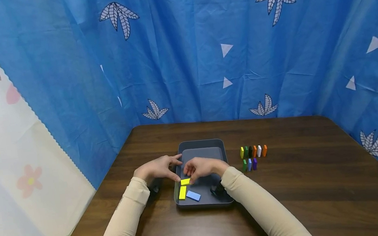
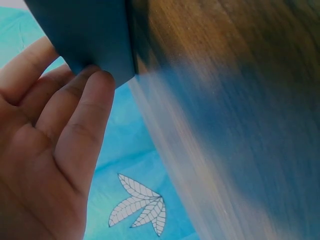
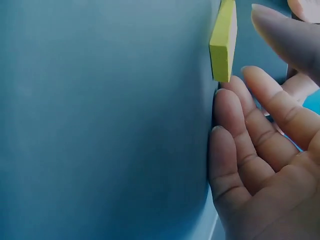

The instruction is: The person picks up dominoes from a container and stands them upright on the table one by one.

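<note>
A dark grey tray (image 1: 205, 203) lies on the table in the head view. My left hand (image 1: 159, 168) is at its left edge, and in the left wrist view the fingers touch the tray's outer wall (image 2: 95, 35). My right hand (image 1: 202, 167) is inside the tray, fingers loosely bent. Between the two thumbs lies a yellow domino block (image 1: 185, 181). The right wrist view has this yellow block (image 3: 223, 42) beside the right fingertips, with the thumb apart from it. Nearer the front are a second yellow block (image 1: 182, 192) and a light blue block (image 1: 193, 196).
Right of the tray, several coloured blocks stand upright in two rows, among them a black block (image 1: 250, 151), a white block (image 1: 259, 151) and a purple block (image 1: 255, 164). A blue curtain (image 1: 183, 57) hangs behind the wooden table (image 1: 301, 183); a pale curtain (image 1: 14, 150) hangs at left.
</note>
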A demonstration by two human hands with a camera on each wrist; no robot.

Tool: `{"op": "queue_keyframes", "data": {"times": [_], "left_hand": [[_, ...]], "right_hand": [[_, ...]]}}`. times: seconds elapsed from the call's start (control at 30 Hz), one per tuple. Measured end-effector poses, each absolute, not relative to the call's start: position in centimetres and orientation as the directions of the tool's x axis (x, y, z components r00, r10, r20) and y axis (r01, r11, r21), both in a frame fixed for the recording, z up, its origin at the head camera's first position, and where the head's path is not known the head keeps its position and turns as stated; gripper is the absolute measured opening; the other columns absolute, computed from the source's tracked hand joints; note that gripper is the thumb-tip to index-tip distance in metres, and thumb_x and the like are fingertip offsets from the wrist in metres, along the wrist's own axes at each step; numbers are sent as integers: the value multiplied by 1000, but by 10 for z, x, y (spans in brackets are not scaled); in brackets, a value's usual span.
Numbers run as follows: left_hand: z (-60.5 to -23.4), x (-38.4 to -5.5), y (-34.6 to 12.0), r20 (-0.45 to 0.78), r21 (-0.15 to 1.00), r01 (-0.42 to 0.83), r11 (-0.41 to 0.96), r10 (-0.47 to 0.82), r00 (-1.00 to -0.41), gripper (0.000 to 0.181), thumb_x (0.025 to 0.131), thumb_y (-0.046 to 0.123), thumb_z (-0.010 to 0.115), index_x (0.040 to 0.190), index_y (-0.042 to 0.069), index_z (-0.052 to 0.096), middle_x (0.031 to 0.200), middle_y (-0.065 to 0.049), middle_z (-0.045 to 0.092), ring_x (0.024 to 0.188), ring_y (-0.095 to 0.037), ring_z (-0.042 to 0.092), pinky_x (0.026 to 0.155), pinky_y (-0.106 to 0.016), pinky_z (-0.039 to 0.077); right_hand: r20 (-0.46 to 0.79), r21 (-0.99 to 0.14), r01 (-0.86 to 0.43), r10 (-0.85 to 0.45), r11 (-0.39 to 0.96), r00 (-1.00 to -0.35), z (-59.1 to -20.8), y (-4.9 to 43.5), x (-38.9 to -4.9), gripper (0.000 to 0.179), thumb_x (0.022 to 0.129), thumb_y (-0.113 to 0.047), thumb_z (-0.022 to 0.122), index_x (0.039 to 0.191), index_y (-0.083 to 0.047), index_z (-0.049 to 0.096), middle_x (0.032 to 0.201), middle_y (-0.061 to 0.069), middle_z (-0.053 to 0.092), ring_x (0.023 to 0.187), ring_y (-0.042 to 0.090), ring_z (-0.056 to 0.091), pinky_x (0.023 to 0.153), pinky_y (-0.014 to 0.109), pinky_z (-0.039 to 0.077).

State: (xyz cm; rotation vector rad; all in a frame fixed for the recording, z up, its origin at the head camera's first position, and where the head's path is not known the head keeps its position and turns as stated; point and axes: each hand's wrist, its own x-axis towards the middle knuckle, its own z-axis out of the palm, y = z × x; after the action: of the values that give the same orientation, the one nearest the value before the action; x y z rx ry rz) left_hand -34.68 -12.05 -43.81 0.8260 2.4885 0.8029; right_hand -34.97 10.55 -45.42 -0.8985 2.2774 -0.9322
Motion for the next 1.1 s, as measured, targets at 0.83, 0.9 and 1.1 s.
{"op": "queue_keyframes", "data": {"times": [0.83, 0.9, 1.1], "left_hand": [[-439, -350, -120, -190, 613, 405, 678, 624, -758, 71, 82, 33, 84, 142, 6, 57, 167, -6, 25, 150, -36, 31, 112, -55, 42], [-440, -350, -120, -188, 614, 405, 678, 624, -758, 71, 81, 32, 84, 141, 6, 57, 167, -6, 26, 150, -36, 30, 112, -55, 42], [-440, -349, -120, -188, 615, 405, 676, 625, -758, 70, 82, 32, 83, 142, 6, 57, 167, -5, 25, 150, -36, 30, 111, -54, 43]], "right_hand": [[-236, -606, -462, -701, 647, -673, -453, 98, -343, 16, 84, -7, 80, 93, -13, 68, 86, -2, 60, 78, 13, 52, 72, 24, 46], [-234, -605, -463, -701, 648, -674, -453, 98, -343, 15, 84, -7, 79, 92, -13, 68, 84, -1, 60, 77, 14, 52, 71, 24, 46], [-223, -601, -481, -712, 639, -666, -453, 98, -343, 11, 85, -7, 78, 89, -12, 69, 81, -2, 59, 74, 12, 51, 67, 22, 44]]}}
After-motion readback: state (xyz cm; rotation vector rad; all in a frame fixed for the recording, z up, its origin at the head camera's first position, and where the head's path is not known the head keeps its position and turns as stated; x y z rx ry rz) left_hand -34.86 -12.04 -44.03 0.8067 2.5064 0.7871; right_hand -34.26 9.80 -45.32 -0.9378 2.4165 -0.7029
